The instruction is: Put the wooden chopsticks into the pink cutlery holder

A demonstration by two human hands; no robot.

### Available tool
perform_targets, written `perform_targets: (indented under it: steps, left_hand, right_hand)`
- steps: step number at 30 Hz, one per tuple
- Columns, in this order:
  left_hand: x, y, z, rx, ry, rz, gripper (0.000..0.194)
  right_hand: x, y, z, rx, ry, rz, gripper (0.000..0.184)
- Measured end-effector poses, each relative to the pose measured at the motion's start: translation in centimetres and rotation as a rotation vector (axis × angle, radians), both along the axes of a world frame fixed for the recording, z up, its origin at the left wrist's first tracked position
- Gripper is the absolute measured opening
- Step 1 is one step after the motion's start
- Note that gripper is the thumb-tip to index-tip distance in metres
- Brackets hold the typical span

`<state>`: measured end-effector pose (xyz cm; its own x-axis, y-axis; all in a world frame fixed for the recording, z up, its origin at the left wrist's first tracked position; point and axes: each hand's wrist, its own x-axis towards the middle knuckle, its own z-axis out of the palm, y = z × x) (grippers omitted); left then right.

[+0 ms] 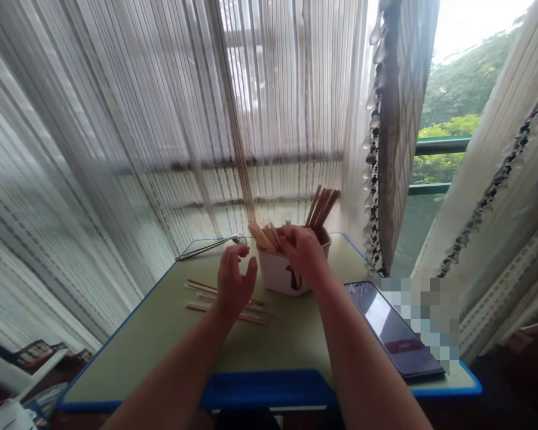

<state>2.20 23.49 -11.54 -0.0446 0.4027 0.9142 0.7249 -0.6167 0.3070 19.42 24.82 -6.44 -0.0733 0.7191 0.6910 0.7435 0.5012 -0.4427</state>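
Observation:
A white holder (278, 272) full of wooden chopsticks (323, 206) stands at the far middle of a small green table (161, 334). My right hand (302, 254) reaches over the holder's rim, fingers closed round a bunch of light chopsticks (263, 236) inside it. My left hand (234, 283) hovers just left of the holder, fingers curled and apart, holding nothing. Under it several loose chopsticks (206, 298) lie flat on the table.
A dark phone (392, 331) lies at the table's right. Metal tongs or spoons (208, 246) rest at the far left edge. The table has a blue rim (269, 388). Striped curtains (161, 119) hang close behind and beside it.

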Motion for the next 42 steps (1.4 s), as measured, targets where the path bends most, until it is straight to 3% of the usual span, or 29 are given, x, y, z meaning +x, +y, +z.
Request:
perform_targets:
  steps: [5,15,32,42]
  left_hand:
    - [0.1,0.3,-0.4,-0.019,-0.044,0.012,0.014]
    - [0.4,0.7,-1.0,-0.061,-0.090,-0.002,0.013]
    - [0.5,0.5,-0.7,-0.061,-0.080,-0.023,0.013]
    - [0.4,0.6,-0.7,-0.054,-0.074,-0.015,0.011]
  right_hand:
    - [0.5,0.4,-0.1,-0.050,0.039,0.065,0.015]
    - [0.7,0.0,0.3,-0.137,0.012,0.012,0.014]
    - [0.0,-0.7,0.7,-0.113,-0.186,-0.015,0.020]
    - [0.3,-0.3,0.5,-0.138,-0.111,-0.007,0.015]
